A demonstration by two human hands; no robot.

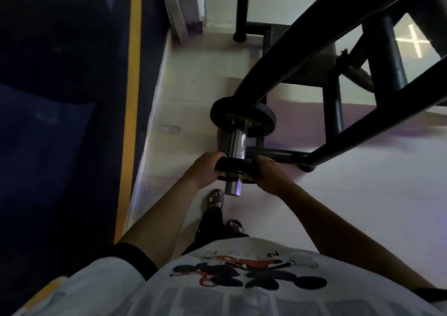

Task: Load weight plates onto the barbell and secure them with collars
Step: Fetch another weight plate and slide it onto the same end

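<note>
first plate (243,117) already seated deep on barbell sleeve (238,142). second plate (235,165) threaded on near sleeve tip, left hand (208,168) and right hand (268,174) gripping its edges. still needs sliding in, no collars visible yet.

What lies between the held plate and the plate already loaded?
Between the held plate and loaded plate, only bare chrome barbell sleeve, per the head view.
</note>
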